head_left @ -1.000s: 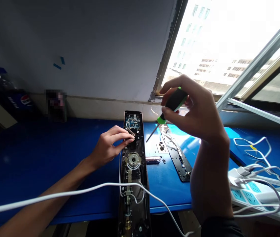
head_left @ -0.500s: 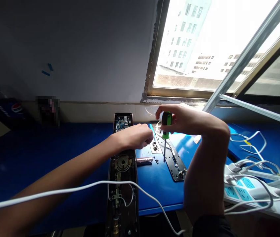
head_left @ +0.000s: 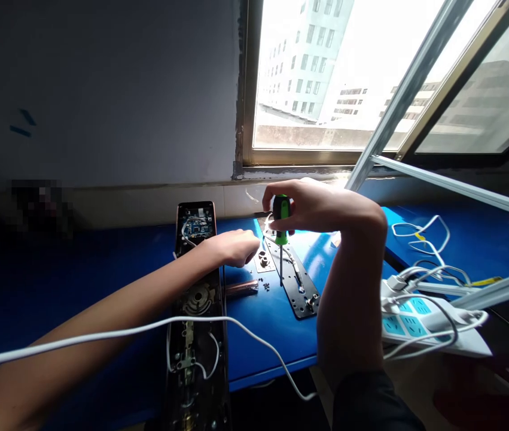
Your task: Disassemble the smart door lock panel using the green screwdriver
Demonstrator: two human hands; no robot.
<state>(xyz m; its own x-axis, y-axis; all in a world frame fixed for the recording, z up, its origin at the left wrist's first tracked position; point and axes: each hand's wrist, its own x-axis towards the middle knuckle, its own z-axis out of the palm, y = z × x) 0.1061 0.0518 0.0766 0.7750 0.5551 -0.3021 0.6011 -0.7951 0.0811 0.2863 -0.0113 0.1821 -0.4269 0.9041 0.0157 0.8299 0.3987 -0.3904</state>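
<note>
By the bright window (head_left: pixel 326 90), over the blue table (head_left: pixel 249 359), my right hand (head_left: pixel 317 205) gripped the screwdriver (head_left: pixel 282 218); my left hand (head_left: pixel 238 246) was curled, whether empty I couldn't tell.

Two blue strips (head_left: pixel 20 130) on the grey wall (head_left: pixel 124 90), a window (head_left: pixel 303 78), a white power strip (head_left: pixel 401 325)

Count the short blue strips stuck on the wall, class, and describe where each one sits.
2. Both are at the left of the view on the wall: the upper strip, and the lower strip just below it, slightly further left. Neither is covered.
</note>
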